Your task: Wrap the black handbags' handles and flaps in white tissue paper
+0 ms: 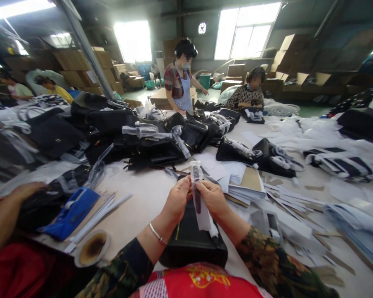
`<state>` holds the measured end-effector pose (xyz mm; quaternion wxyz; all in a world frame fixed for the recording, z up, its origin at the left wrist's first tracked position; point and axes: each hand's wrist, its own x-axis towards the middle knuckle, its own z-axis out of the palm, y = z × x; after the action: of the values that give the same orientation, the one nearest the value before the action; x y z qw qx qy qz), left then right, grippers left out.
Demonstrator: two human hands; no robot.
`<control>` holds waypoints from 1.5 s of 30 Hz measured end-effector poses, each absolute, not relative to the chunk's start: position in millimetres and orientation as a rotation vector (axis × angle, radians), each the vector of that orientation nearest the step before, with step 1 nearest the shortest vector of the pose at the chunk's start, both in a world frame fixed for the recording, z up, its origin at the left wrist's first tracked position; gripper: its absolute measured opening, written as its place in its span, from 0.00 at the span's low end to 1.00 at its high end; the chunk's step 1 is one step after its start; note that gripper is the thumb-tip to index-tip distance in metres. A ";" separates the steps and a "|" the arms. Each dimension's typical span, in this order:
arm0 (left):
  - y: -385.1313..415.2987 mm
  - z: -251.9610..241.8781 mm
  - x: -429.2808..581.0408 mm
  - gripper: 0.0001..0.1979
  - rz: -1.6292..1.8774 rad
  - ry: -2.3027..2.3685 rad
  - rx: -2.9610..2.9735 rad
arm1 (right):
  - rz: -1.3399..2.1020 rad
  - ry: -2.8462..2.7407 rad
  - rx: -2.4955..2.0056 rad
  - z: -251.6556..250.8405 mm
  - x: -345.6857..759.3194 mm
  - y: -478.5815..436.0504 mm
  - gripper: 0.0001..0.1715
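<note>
Pinching the wrapped strap (200, 207) over the black bag (189, 244), the left hand (178, 198) has fingers closed on its left edge, the right hand (211, 198) clamped at its upper right. Its long axis runs away from the body, near end slanting slightly right, far end jutting past the fingers. Bare table (143, 194) stretches leftward to white strips (102, 215); a paper stack (248, 188) crowds the right.

No legible text, yellow print (207, 276) on red apron (242, 286), clock (202, 28) blurred
</note>
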<state>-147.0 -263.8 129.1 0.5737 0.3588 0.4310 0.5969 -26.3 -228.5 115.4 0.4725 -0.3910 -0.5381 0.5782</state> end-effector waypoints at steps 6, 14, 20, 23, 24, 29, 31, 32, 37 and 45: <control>-290.3 107.0 -139.1 0.20 1.121 1.264 1.071 | 1.499 -1.081 -0.963 112.9 -28.6 -217.8 0.17; -276.3 110.4 -143.7 0.24 1.204 1.262 0.960 | 1.530 -1.125 -0.911 107.4 -33.8 -238.7 0.16; -281.0 113.4 -143.7 0.20 1.152 1.330 1.113 | 1.758 -0.995 -0.890 114.8 -28.8 -227.1 0.20; -288.6 107.2 -141.0 0.19 1.068 1.361 1.169 | 1.850 -0.837 -0.912 121.6 -30.3 -216.4 0.20; -290.4 104.5 -140.4 0.19 1.057 1.367 1.166 | 1.845 -0.835 -0.944 122.8 -31.8 -215.0 0.19; -289.4 96.5 -140.9 0.17 1.110 1.411 1.166 | 1.833 -0.918 -1.001 116.2 -42.3 -223.3 0.18; -287.1 97.1 -141.8 0.17 1.135 1.404 1.170 | 1.812 -0.927 -0.970 112.7 -42.2 -227.4 0.17; -286.0 98.0 -142.2 0.17 1.140 1.398 1.171 | 1.814 -0.946 -0.957 111.8 -40.3 -228.5 0.18; -280.8 105.0 -145.6 0.19 1.150 1.423 1.236 | 1.865 -1.132 -0.881 108.5 -23.6 -230.8 0.24; -287.1 108.2 -137.3 0.17 1.077 1.434 1.217 | 1.768 -0.836 -1.022 112.9 -39.2 -216.0 0.12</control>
<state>-137.3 -287.1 108.2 0.4679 0.4963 0.5848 0.4390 -39.2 -216.0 112.9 0.4507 -0.4133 -0.3384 0.7152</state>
